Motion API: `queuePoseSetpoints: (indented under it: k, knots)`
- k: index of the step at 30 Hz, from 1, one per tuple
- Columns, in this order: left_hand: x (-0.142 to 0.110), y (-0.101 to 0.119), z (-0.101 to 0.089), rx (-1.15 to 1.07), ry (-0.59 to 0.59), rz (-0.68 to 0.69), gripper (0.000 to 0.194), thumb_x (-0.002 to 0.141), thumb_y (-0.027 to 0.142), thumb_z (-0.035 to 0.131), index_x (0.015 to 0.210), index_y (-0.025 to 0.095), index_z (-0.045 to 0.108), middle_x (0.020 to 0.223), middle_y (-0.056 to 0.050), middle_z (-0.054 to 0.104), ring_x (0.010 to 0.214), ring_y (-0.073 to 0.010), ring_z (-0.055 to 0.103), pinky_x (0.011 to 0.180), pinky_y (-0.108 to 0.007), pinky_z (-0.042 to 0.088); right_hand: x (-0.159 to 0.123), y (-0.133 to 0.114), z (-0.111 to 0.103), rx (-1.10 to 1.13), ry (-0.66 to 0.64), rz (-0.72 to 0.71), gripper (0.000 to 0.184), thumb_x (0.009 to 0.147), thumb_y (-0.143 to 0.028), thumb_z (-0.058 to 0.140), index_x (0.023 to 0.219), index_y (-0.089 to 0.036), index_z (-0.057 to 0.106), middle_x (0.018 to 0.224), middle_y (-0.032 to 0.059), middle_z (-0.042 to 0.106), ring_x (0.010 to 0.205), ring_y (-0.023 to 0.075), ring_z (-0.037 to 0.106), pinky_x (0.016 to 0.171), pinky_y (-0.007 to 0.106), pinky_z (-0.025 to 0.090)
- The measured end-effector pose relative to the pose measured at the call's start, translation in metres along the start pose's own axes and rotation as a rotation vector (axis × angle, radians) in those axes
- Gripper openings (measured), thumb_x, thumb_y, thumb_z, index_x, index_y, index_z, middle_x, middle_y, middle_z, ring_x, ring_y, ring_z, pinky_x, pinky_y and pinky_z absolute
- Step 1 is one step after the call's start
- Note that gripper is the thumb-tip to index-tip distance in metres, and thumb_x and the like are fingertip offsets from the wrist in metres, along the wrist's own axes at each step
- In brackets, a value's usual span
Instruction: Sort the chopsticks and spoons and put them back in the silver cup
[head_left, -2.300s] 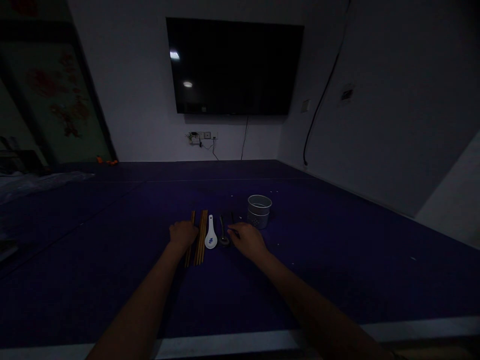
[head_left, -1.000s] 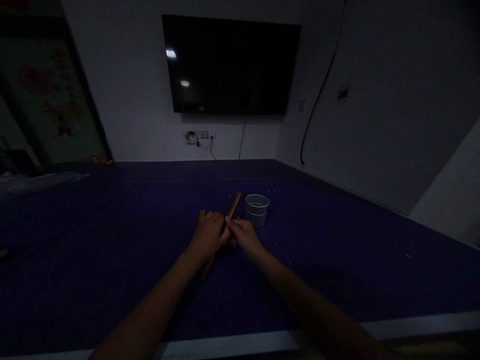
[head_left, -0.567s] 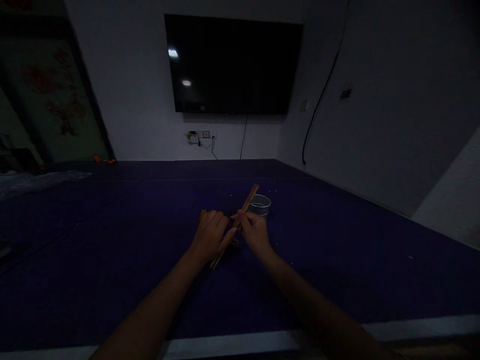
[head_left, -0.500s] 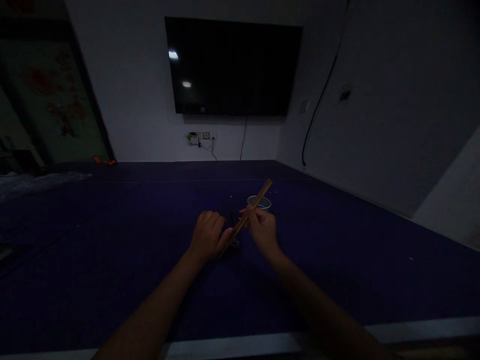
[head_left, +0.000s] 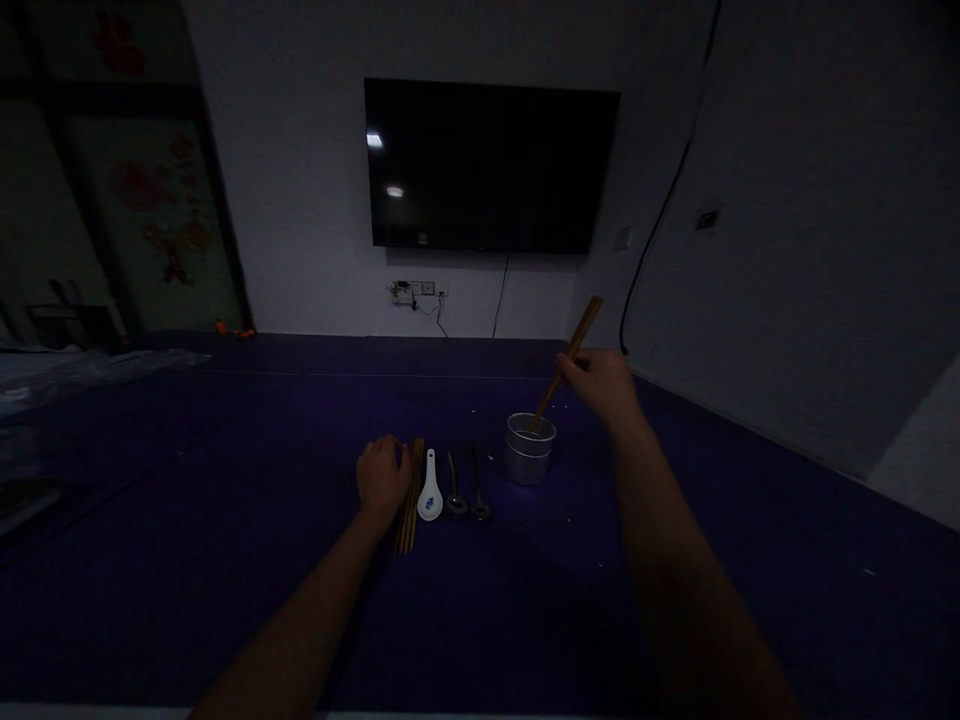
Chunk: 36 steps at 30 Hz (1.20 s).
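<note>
My right hand [head_left: 604,385] is closed on a pair of wooden chopsticks [head_left: 574,345], held slanted with their lower ends inside the mouth of a grey perforated utensil holder [head_left: 527,460]. On the purple surface, my left hand [head_left: 382,478] rests just left of several more wooden chopsticks [head_left: 409,515], its thumb close against them and its fingers bent but apart from the thumb. Beside those chopsticks lie a white soup spoon [head_left: 430,498] with a blue mark, a dark metal spoon [head_left: 455,503] and a second dark metal spoon [head_left: 480,508], in a row.
Behind the purple surface [head_left: 315,420] a television [head_left: 491,165] hangs on the wall, with sockets and cables below. Clear plastic wrap [head_left: 97,370] lies at the left. Small white scraps dot the surface around the holder.
My right hand has lifted a pair of chopsticks from the row, carried them right and lowered their ends into the holder. My left hand has drawn back left, uncovering the spoons.
</note>
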<state>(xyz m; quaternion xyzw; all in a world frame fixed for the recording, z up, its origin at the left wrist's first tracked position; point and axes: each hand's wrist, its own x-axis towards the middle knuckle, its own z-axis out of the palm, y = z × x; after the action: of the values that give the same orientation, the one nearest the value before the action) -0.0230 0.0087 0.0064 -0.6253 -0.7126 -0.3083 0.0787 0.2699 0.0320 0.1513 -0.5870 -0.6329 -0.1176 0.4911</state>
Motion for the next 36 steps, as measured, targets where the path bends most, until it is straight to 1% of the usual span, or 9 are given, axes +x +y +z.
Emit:
queuePoseSetpoints:
  k: [3, 6, 11, 16, 22, 25, 29, 36]
  knots:
    - [0.003, -0.005, 0.006, -0.003, -0.013, -0.065, 0.029, 0.093, 0.030, 0.039, 0.096, 0.017, 0.064, 0.099, -0.010, 0.069, 0.097, -0.0230, 0.062, 0.080, -0.031, 0.042, -0.003, 0.011, 0.012, -0.086, -0.087, -0.057, 0.029, 0.083, -0.032, 0.057, 0.061, -0.016, 0.067, 0.057, 0.0033, 0.062, 0.052, 0.0149, 0.053, 0.052, 0.026, 0.029]
    - [0.005, -0.007, 0.009, -0.037, -0.041, -0.112, 0.029, 0.092, 0.030, 0.041, 0.097, 0.017, 0.066, 0.097, -0.010, 0.071, 0.095, -0.0221, 0.064, 0.077, -0.029, 0.043, -0.007, 0.019, 0.020, -0.173, -0.150, -0.071, 0.030, 0.086, -0.035, 0.055, 0.068, -0.016, 0.070, 0.063, 0.0057, 0.066, 0.055, 0.0158, 0.056, 0.051, 0.027, 0.030]
    - [0.004, -0.011, 0.014, -0.107, -0.068, -0.146, 0.028, 0.091, 0.030, 0.045, 0.097, 0.016, 0.068, 0.092, -0.009, 0.072, 0.090, -0.0201, 0.066, 0.073, -0.026, 0.043, -0.011, 0.028, 0.029, -0.279, -0.251, -0.024, 0.031, 0.090, -0.036, 0.052, 0.080, -0.017, 0.074, 0.078, 0.0083, 0.073, 0.068, 0.0176, 0.064, 0.055, 0.025, 0.033]
    - [0.003, -0.014, 0.017, -0.149, -0.051, -0.160, 0.026, 0.090, 0.028, 0.047, 0.094, 0.016, 0.069, 0.090, -0.009, 0.073, 0.086, -0.0190, 0.067, 0.070, -0.025, 0.042, -0.014, 0.033, 0.038, -0.285, -0.342, 0.006, 0.032, 0.092, -0.035, 0.050, 0.086, -0.017, 0.076, 0.084, 0.0087, 0.074, 0.076, 0.0184, 0.067, 0.058, 0.024, 0.036]
    - [0.002, -0.014, 0.019, -0.166, -0.059, -0.160, 0.025, 0.090, 0.028, 0.048, 0.095, 0.017, 0.070, 0.090, -0.008, 0.073, 0.085, -0.0183, 0.067, 0.070, -0.025, 0.042, -0.015, 0.038, 0.045, -0.274, -0.372, 0.008, 0.028, 0.090, -0.033, 0.053, 0.086, -0.018, 0.076, 0.086, 0.0083, 0.075, 0.081, 0.0183, 0.067, 0.059, 0.023, 0.036]
    - [0.002, -0.013, 0.019, -0.153, -0.062, -0.153, 0.026, 0.090, 0.028, 0.048, 0.095, 0.017, 0.071, 0.090, -0.009, 0.073, 0.086, -0.0188, 0.067, 0.072, -0.025, 0.042, -0.015, 0.041, 0.048, -0.276, -0.379, 0.029, 0.028, 0.089, -0.033, 0.053, 0.086, -0.018, 0.076, 0.085, 0.0080, 0.075, 0.079, 0.0178, 0.067, 0.059, 0.023, 0.037]
    - [0.002, -0.012, 0.018, -0.138, -0.073, -0.154, 0.027, 0.090, 0.029, 0.047, 0.096, 0.016, 0.070, 0.093, -0.009, 0.073, 0.087, -0.0192, 0.067, 0.069, -0.025, 0.041, -0.017, 0.044, 0.051, -0.261, -0.365, 0.058, 0.028, 0.089, -0.033, 0.054, 0.085, -0.017, 0.076, 0.084, 0.0085, 0.074, 0.077, 0.0178, 0.067, 0.059, 0.023, 0.036]
    - [0.002, -0.011, 0.016, -0.141, -0.086, -0.151, 0.027, 0.091, 0.029, 0.046, 0.095, 0.016, 0.070, 0.093, -0.009, 0.073, 0.086, -0.0187, 0.067, 0.068, -0.025, 0.040, -0.016, 0.045, 0.052, -0.219, -0.353, 0.073, 0.027, 0.087, -0.033, 0.054, 0.082, -0.017, 0.076, 0.079, 0.0075, 0.074, 0.072, 0.0165, 0.065, 0.056, 0.023, 0.034]
